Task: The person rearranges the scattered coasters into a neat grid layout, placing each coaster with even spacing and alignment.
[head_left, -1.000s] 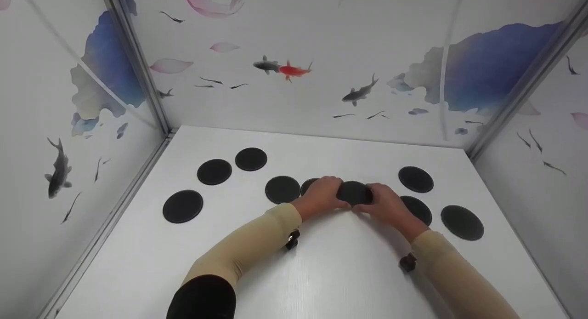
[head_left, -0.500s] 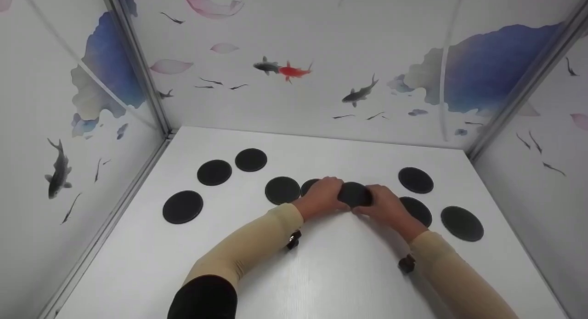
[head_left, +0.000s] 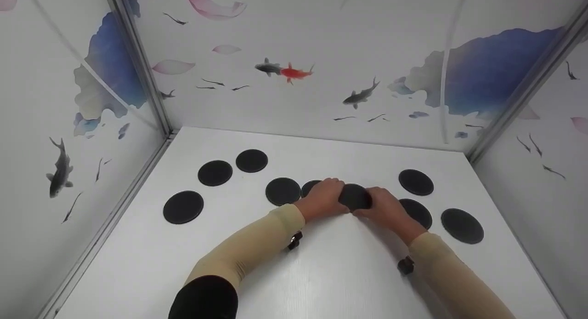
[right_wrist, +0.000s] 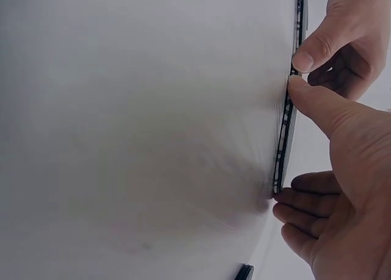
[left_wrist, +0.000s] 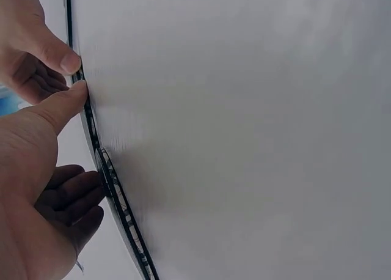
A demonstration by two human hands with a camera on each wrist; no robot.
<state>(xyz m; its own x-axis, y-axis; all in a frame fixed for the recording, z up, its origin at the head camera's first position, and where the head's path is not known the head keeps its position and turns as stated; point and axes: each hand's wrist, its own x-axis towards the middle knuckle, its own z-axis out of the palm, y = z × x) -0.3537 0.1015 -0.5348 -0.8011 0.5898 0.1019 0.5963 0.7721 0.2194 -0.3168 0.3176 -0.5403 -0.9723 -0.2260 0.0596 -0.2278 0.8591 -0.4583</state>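
In the head view a flat, round black disc (head_left: 355, 197) lies right of the middle of the white table (head_left: 303, 273), between both hands. My left hand (head_left: 323, 198) grips its left side and my right hand (head_left: 387, 209) its right side. The thumbs almost meet at the near edge, as the left wrist view shows with the left thumb (left_wrist: 70, 103) and right thumb (left_wrist: 68, 61). Beneath the left hand, a second black disc (head_left: 310, 187) is partly hidden. Right beside my right hand another black disc (head_left: 417, 212) is partly covered.
Several similar discs lie about flat: a black disc (head_left: 283, 191) left of the hands, a far-left disc (head_left: 183, 207), and a far-right disc (head_left: 462, 225). Printed white panels (head_left: 294, 107) wall the table at the back and both sides, joined by metal posts (head_left: 142, 66).
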